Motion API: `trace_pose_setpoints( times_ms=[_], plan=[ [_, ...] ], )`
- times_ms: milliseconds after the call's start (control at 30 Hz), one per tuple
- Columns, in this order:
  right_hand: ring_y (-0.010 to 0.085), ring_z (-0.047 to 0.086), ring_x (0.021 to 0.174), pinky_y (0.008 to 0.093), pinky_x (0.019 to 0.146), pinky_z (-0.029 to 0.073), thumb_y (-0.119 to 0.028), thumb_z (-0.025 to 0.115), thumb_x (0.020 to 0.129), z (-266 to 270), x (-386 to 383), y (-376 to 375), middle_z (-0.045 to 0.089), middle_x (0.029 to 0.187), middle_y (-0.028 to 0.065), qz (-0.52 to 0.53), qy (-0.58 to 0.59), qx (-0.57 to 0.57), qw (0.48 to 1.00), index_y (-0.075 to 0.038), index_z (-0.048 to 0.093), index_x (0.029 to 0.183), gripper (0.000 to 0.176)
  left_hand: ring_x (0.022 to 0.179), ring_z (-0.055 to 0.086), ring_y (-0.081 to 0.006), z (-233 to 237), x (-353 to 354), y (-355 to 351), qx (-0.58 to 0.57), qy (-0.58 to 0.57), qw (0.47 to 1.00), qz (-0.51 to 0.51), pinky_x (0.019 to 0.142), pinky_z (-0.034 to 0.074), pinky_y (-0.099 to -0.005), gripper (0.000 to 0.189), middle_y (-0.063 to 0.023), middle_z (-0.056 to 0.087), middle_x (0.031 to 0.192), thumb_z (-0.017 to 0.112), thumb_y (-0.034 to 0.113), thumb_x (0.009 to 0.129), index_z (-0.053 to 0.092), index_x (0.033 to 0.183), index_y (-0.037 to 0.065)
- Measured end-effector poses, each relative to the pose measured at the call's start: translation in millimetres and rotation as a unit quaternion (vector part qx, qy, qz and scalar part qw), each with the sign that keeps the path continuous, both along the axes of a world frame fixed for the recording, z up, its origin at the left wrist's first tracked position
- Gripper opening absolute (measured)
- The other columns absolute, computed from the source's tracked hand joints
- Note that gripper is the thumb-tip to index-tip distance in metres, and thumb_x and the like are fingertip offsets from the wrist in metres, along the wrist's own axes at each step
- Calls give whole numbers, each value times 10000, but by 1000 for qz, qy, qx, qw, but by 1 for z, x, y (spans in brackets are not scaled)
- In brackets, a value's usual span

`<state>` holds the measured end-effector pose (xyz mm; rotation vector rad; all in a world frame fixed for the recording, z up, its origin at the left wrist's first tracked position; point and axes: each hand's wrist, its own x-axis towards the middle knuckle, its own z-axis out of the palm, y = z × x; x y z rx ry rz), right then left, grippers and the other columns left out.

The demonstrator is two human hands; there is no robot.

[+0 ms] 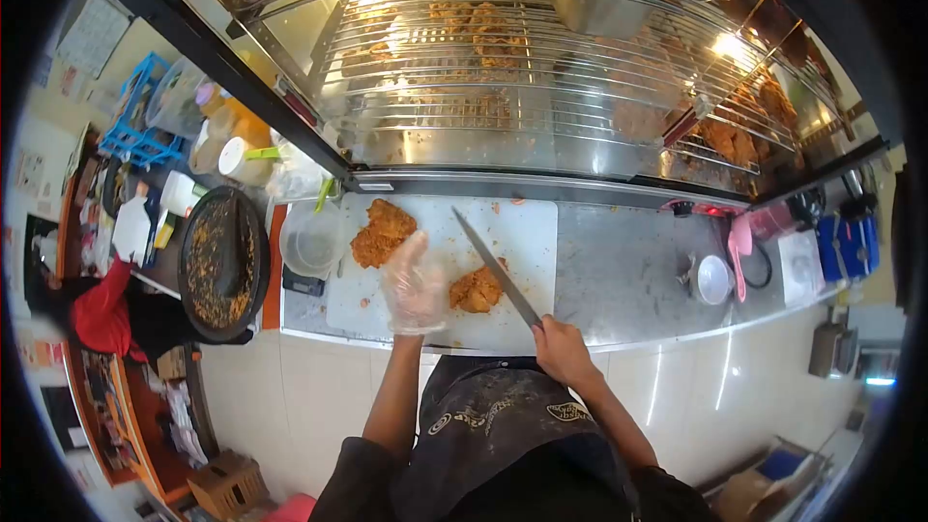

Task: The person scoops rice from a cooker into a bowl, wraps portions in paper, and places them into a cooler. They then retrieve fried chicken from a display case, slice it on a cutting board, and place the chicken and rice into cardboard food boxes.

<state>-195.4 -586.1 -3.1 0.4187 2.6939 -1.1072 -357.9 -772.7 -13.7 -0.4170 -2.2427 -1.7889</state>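
My left hand point(414, 285), in a clear plastic glove, rests on the white cutting board point(527, 232) just left of a piece of fried chicken point(474, 292). My right hand point(561, 346) grips the handle of a long knife point(493, 266), whose blade lies diagonally over that piece. A second, larger fried piece point(382, 232) lies at the board's far left, apart from both hands.
A glass warming cabinet point(503, 68) with wire racks of fried chicken stands behind the board. A dark round pan of crumbs point(222, 266) sits to the left, beside a clear container point(309, 242). On the steel counter to the right are a small white bowl point(713, 278) and a pink utensil point(742, 242).
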Motion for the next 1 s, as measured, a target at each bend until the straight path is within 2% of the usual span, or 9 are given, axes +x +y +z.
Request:
trace_pose_setpoints(
  times_ms=[167, 233, 333, 433, 733, 800, 867, 967, 1000],
  plan=[
    [409, 618, 773, 497, 723, 487, -133, 436, 870, 28, -16, -51, 621, 807, 222, 7, -155, 119, 981, -15, 479, 896, 128, 901, 590, -334, 74, -60, 37, -174, 212, 927, -256, 792, 464, -427, 390, -171, 626, 973, 647, 319, 759, 606, 1019, 31],
    [402, 628, 759, 484, 697, 502, -117, 440, 855, 35, -18, -63, 628, 806, 212, 3, -185, 151, 971, -8, 482, 901, 126, 925, 580, -342, 42, -66, 61, -211, 236, 895, -314, 830, 449, -434, 394, -177, 618, 1003, 599, 362, 788, 604, 986, 21],
    [388, 636, 692, 468, 624, 516, -88, 444, 832, 5, -25, -78, 624, 743, 213, 1, -172, 190, 967, 5, 489, 892, 119, 967, 561, -345, -87, -68, 71, -316, 293, 841, -327, 863, 425, -444, 427, -182, 607, 1020, 556, 417, 808, 602, 941, 14],
    [365, 628, 592, 456, 513, 506, -97, 458, 845, -28, -8, -79, 606, 642, 210, 14, -80, 240, 967, 11, 494, 880, 119, 980, 545, -345, -37, -79, 66, -319, 118, 875, -344, 869, 411, -459, 431, -189, 599, 1022, 531, 422, 824, 602, 936, 13],
    [417, 607, 657, 524, 604, 477, -202, 446, 909, 27, -18, -53, 613, 698, 225, 10, -122, 177, 977, -10, 465, 889, 194, 913, 549, -338, 15, -90, 56, -243, 131, 897, -346, 809, 429, -432, 345, -145, 612, 989, 515, 369, 843, 619, 886, 42],
    [410, 623, 750, 487, 682, 507, -139, 412, 870, 17, -16, -47, 626, 816, 206, 11, -182, 181, 966, -22, 469, 1028, 205, 905, 557, -339, -36, -83, 70, -238, 199, 889, -336, 809, 432, -430, 352, -156, 615, 976, 506, 367, 846, 617, 892, 37],
    [426, 615, 735, 511, 672, 492, -173, 412, 894, -8, -4, -54, 623, 784, 223, -8, -190, 180, 965, -16, 466, 961, 179, 887, 573, -341, -85, -78, 89, -226, 341, 865, -291, 808, 440, -427, 365, -177, 622, 949, 488, 364, 853, 614, 903, 25],
    [446, 607, 715, 535, 658, 478, -215, 415, 921, -19, 4, -57, 619, 734, 238, -48, -172, 166, 970, -14, 460, 890, 208, 867, 578, -353, -87, -78, 91, -281, 234, 865, -344, 806, 442, -436, 365, -194, 622, 933, 478, 352, 854, 603, 919, 15],
    [443, 607, 696, 532, 639, 479, -218, 421, 921, -25, 3, -48, 617, 724, 237, -48, -162, 172, 970, -14, 458, 887, 210, 851, 572, -357, -80, -85, 93, -393, 242, 801, -382, 796, 440, -448, 366, -195, 625, 909, 471, 332, 856, 590, 962, 3]
  ],
)
